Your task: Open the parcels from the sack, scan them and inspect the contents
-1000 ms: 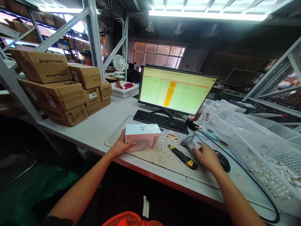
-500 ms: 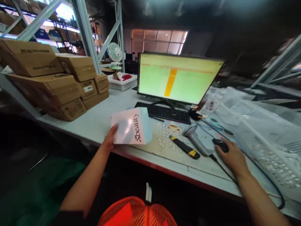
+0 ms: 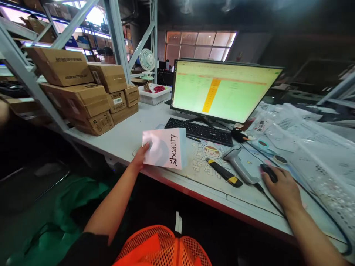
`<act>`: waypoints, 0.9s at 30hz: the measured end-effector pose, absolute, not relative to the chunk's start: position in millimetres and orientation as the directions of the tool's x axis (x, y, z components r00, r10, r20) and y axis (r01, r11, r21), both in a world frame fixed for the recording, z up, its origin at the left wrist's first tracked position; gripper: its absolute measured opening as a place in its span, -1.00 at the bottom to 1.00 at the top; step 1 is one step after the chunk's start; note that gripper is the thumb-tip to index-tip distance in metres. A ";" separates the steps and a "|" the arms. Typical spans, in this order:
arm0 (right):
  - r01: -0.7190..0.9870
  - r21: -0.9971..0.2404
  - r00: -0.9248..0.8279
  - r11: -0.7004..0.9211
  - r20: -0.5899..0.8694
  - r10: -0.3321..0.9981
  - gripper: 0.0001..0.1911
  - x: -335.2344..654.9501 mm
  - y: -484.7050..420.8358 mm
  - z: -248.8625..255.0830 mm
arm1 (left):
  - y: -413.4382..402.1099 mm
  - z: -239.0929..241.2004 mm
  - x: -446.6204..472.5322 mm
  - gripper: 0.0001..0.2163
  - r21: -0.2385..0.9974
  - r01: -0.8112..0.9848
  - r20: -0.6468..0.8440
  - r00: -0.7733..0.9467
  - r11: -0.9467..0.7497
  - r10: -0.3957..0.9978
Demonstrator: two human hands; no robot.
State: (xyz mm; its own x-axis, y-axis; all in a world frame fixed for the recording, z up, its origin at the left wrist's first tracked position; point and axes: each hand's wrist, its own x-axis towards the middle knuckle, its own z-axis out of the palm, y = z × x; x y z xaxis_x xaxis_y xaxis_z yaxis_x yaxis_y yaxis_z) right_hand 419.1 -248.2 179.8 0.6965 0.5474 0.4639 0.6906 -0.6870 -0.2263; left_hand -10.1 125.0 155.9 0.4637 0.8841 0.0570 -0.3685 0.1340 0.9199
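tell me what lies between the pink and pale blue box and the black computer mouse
In the head view, a black-and-yellow utility knife and a grey pistol-shaped scanner lie between the box and the mouse, the knife nearer the box.

- Your left hand [image 3: 142, 156] grips the left end of a pale pink and blue box [image 3: 161, 150], whose printed lettering faces you.
- Your right hand [image 3: 285, 189] cups a black mouse [image 3: 269, 173], fingers around it.
- Between your hands, a yellow-and-black cutter [image 3: 224, 172] lies beside a grey scanner [image 3: 242, 167] on the mat.
- Past the box, a black keyboard [image 3: 198, 130] sits before a lit monitor [image 3: 194, 88].
- On your left, brown cartons [image 3: 91, 99] are stacked on the white tabletop [image 3: 120, 145], near a white basket [image 3: 155, 99].
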 end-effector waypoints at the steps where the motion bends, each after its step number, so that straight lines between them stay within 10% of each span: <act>1: 0.695 -0.225 0.693 -0.682 0.464 0.552 -0.41 419.4 -248.1 179.6 | 124.1 154.8 -8.4 -0.25 0.928 -0.362 0.077 0.425 0.091 0.902; 8: 0.684 -0.184 0.692 -0.706 0.472 0.547 -0.43 440.6 -251.3 163.7 | 118.1 157.6 -5.4 -0.24 0.957 -0.050 0.283 0.363 -0.285 0.888; 27: 0.657 -0.183 0.714 -0.732 0.464 0.524 -0.45 441.9 -252.2 158.8 | 112.2 162.5 -3.1 -0.20 0.941 0.086 0.264 0.421 -0.328 0.868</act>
